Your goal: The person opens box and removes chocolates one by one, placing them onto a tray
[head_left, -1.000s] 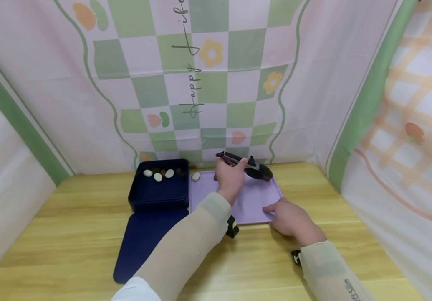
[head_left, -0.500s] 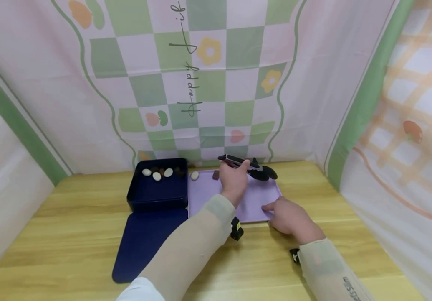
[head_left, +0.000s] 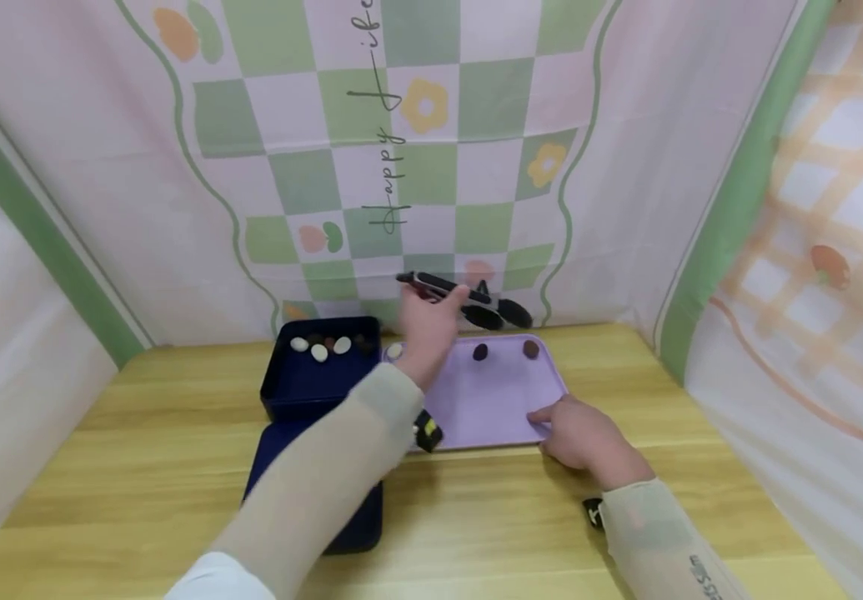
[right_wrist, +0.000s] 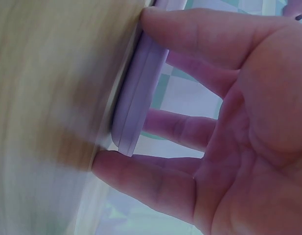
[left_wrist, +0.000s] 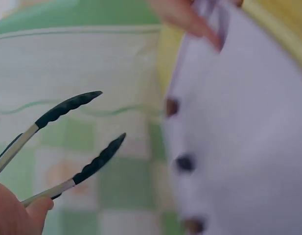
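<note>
My left hand (head_left: 428, 332) grips a pair of black-and-silver tongs (head_left: 442, 287), raised above the far edge of the lilac tray (head_left: 494, 408). In the left wrist view the tong tips (left_wrist: 99, 159) stand apart with nothing between them. My right hand (head_left: 584, 437) holds the tray's near right corner, thumb and fingers around its edge. Along the tray's far side lie a whitish oval piece (head_left: 394, 351), a dark piece (head_left: 480, 352) and a brown piece (head_left: 531, 348). Another brown piece (left_wrist: 194, 225) shows blurred in the left wrist view; my left hand hides it in the head view.
Left of the tray stands a navy box (head_left: 299, 387) holding several white ovals (head_left: 319, 353) and darker pieces. A navy lid (head_left: 359, 521) lies before it, partly under my left forearm. Behind the wooden table (head_left: 138, 433) hangs a checked curtain (head_left: 423, 175).
My left hand has lifted the tongs up and to the left, away from the tray's far right corner. The dark and brown pieces there have come into view. My right hand keeps its place.
</note>
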`<action>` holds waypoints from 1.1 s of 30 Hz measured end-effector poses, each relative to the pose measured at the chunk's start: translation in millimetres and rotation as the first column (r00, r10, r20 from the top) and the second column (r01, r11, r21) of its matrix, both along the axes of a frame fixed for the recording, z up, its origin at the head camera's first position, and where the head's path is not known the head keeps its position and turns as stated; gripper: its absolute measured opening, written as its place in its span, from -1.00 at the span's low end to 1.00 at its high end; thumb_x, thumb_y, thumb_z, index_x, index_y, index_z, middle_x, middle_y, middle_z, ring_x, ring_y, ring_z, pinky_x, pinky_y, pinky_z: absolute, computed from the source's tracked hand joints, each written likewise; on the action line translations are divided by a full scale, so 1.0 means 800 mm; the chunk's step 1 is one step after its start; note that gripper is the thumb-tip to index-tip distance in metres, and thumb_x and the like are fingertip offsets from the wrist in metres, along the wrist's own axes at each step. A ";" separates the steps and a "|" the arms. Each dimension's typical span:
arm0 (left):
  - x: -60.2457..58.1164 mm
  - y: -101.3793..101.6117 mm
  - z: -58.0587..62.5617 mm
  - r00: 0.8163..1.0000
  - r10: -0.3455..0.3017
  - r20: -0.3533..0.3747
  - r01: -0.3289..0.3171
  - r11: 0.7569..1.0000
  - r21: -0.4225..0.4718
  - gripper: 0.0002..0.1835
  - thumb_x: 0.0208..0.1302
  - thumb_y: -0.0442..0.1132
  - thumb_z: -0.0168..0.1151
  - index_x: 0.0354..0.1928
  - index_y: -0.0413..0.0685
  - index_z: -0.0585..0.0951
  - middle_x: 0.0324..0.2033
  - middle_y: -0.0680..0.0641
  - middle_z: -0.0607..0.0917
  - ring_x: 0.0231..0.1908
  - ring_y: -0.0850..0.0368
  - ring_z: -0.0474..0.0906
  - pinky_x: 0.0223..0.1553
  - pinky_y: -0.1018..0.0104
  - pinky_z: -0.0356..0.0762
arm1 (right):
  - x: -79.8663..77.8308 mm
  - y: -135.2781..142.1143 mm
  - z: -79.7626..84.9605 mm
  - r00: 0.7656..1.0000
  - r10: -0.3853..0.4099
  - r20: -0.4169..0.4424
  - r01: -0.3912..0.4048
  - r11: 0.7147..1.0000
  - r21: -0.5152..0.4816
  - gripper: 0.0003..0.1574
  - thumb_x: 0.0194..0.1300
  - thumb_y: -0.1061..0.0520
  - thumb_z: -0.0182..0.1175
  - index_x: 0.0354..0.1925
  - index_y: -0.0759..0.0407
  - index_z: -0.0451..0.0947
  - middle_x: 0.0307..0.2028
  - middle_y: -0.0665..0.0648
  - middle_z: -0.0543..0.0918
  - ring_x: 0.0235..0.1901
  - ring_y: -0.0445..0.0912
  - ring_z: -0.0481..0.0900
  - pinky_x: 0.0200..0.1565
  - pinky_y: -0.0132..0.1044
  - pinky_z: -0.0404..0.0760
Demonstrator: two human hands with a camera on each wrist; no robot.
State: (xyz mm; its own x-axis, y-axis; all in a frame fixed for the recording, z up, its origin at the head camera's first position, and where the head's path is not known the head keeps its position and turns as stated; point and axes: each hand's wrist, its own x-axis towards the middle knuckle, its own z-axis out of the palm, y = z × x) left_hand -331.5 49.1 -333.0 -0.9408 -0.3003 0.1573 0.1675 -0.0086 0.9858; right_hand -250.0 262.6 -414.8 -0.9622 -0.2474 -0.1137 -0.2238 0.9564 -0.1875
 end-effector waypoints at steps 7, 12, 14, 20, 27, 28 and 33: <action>0.006 -0.112 0.046 0.984 0.091 -0.154 -0.092 0.996 -0.002 -0.40 0.12 -0.17 0.54 0.10 -0.10 0.40 -0.13 -0.07 0.60 -0.17 0.07 0.56 -0.12 0.25 0.55 | 0.000 0.002 -0.003 1.000 0.017 -0.021 -0.018 1.000 -0.018 -0.40 0.06 0.26 0.27 0.14 0.17 0.65 0.05 0.42 0.59 0.04 0.26 0.54 0.05 0.18 0.50; 0.016 -0.184 0.058 0.962 0.194 -0.194 -0.210 0.976 -0.065 -0.38 0.11 -0.12 0.55 0.09 -0.11 0.39 -0.12 -0.07 0.58 -0.18 0.08 0.54 -0.15 0.26 0.53 | 0.001 0.003 -0.003 1.000 0.018 -0.016 -0.018 0.999 -0.027 -0.41 0.06 0.27 0.26 0.14 0.18 0.65 0.07 0.43 0.59 0.08 0.29 0.52 0.05 0.20 0.50; 0.021 -0.207 0.057 0.958 0.215 -0.188 -0.239 0.965 -0.112 -0.37 0.12 -0.06 0.54 0.10 -0.10 0.39 -0.11 -0.06 0.58 -0.17 0.09 0.54 -0.14 0.26 0.53 | 0.002 0.004 -0.002 1.000 0.016 -0.015 -0.017 0.999 -0.028 -0.40 0.06 0.27 0.26 0.14 0.18 0.65 0.08 0.44 0.58 0.09 0.30 0.51 0.06 0.20 0.49; 0.034 -0.254 0.039 0.968 0.231 -0.097 -0.247 0.947 -0.206 -0.29 0.11 0.13 0.49 0.13 -0.04 0.36 -0.11 -0.05 0.57 -0.25 0.03 0.55 -0.26 0.23 0.57 | 0.002 0.005 -0.001 1.000 0.017 -0.015 -0.017 0.999 -0.030 -0.40 0.05 0.27 0.27 0.14 0.19 0.65 0.08 0.45 0.57 0.07 0.30 0.52 0.03 0.21 0.50; 0.036 -0.282 0.010 0.963 0.270 -0.027 -0.267 0.924 -0.276 -0.33 0.15 0.13 0.47 0.09 -0.06 0.36 -0.05 -0.11 0.55 -0.15 0.06 0.47 -0.16 0.23 0.49 | -0.001 0.001 0.002 1.000 0.021 -0.008 -0.022 0.999 -0.041 -0.39 0.04 0.27 0.29 0.14 0.18 0.65 0.05 0.45 0.59 -0.06 0.16 0.55 -0.02 0.17 0.53; 0.035 -0.283 0.006 0.961 0.276 -0.022 -0.270 0.919 -0.287 -0.34 0.15 0.12 0.47 0.09 -0.06 0.37 -0.05 -0.10 0.55 -0.14 0.07 0.46 -0.14 0.23 0.47 | -0.001 0.001 0.002 1.000 0.022 -0.006 -0.022 0.999 -0.040 -0.39 0.05 0.27 0.29 0.14 0.18 0.65 0.05 0.45 0.59 -0.07 0.16 0.55 -0.02 0.17 0.53; 0.030 -0.289 -0.010 0.959 0.283 -0.004 -0.269 0.909 -0.318 -0.37 0.18 0.09 0.46 0.09 -0.09 0.38 -0.07 -0.09 0.55 -0.15 0.04 0.46 -0.14 0.19 0.46 | -0.001 0.000 0.002 1.000 0.019 -0.003 -0.019 0.999 -0.040 -0.39 0.05 0.26 0.30 0.15 0.18 0.64 0.05 0.46 0.58 -0.02 0.21 0.55 0.00 0.20 0.52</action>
